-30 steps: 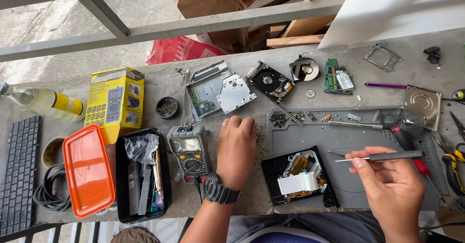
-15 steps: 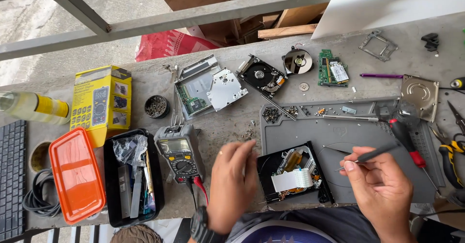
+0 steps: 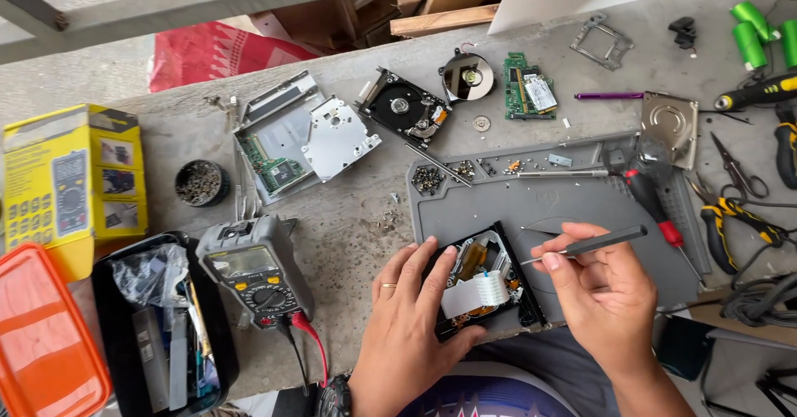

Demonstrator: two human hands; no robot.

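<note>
An opened black drive [image 3: 490, 269] with a white ribbon cable lies on the grey work mat [image 3: 573, 209] near the table's front edge. My left hand [image 3: 407, 326] rests on its left side, fingers over the edge, holding it steady. My right hand [image 3: 602, 288] grips a thin dark tool [image 3: 591, 242] whose metal tip points left at the drive's right rim.
A grey multimeter [image 3: 253, 269] with red and black leads lies left of the drive, beside a black toolbox [image 3: 162, 326] with an orange lid. Dismantled drives [image 3: 407, 105], circuit boards, screws, a red screwdriver [image 3: 652, 201], pliers and cutters are spread over the concrete table [image 3: 357, 218].
My left hand slid from the bare table onto the drive's left edge. The right hand brought the tool's tip closer to the drive. The view shifted nearer.
</note>
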